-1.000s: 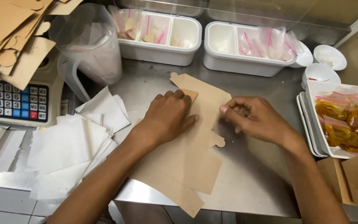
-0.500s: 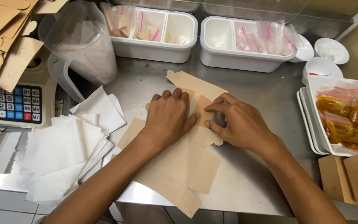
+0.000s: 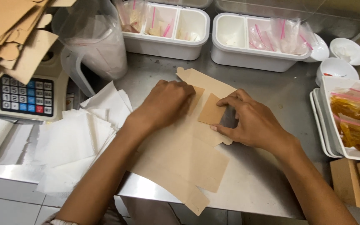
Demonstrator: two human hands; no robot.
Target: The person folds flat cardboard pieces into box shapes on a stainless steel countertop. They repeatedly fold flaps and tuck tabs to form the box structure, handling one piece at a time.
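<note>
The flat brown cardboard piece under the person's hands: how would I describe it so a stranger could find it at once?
Start at the steel counter and look at its middle, below the two white divided tubs. There lies the flat brown cardboard sheet, pressed by the left hand, while the right hand folds up a small flap. Unlike the stacked cardboard blanks at top left, it lies alone.

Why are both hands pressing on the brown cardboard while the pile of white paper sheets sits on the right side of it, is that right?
Not quite. The head view shows the white paper sheets on the left side of the brown cardboard, beside the left hand. The rest holds: both hands press on the cardboard, the right hand at a folded flap.
</note>
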